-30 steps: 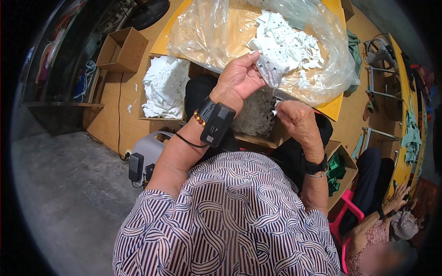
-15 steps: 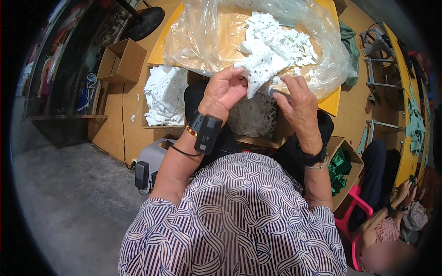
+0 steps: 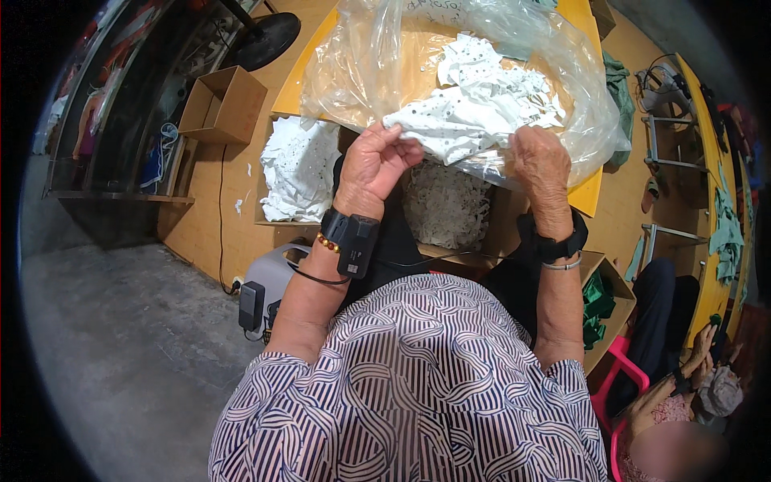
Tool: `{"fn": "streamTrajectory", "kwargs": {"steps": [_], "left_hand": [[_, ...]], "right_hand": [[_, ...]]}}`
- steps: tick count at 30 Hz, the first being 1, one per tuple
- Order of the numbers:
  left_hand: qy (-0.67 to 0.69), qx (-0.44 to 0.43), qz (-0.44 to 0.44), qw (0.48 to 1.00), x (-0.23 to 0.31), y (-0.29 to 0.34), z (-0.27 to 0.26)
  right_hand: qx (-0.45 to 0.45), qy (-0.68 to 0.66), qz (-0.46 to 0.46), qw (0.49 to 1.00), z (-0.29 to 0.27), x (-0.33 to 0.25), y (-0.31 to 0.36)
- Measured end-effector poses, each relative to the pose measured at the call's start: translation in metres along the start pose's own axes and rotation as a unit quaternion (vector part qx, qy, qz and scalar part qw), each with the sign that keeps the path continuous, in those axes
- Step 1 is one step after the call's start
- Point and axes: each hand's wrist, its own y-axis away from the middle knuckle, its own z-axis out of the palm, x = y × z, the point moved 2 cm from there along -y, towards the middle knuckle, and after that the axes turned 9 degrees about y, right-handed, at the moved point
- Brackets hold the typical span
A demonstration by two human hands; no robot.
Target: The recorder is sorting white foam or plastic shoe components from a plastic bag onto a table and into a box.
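- Fabric piece point(image 3: 456, 128), white with dark spots, stretches between both hands, over near side of clear plastic bag point(image 3: 344, 84).
- Left hand point(image 3: 373, 162): palm up, thumb and forefinger pinching left corner, other fingers curled.
- Right hand point(image 3: 542, 165): back up, knuckles bent, pinching right end.

The right hand point(image 3: 543, 167) hides its fingertips, and the lower edge crops the patterned shirt point(image 3: 409, 386).
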Motion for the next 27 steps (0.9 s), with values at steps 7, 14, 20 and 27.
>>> {"fn": "streamTrajectory", "kwargs": {"steps": [7, 14, 20, 27], "left_hand": [[0.094, 0.028, 0.068, 0.993, 0.003, -0.007, 0.009], [0.177, 0.104, 0.016, 0.979, -0.014, -0.028, 0.037], [0.161, 0.119, 0.030, 0.979, -0.016, -0.032, 0.053], [0.167, 0.089, 0.032, 0.981, -0.026, -0.035, 0.046]], "right_hand": [[-0.025, 0.029, -0.017, 0.999, -0.005, -0.003, -0.008], [-0.014, 0.006, -0.086, 0.996, -0.006, -0.031, -0.002], [-0.023, -0.041, -0.064, 0.997, -0.025, -0.032, -0.006], [-0.103, -0.208, -0.020, 0.973, -0.019, -0.051, -0.011]]}}
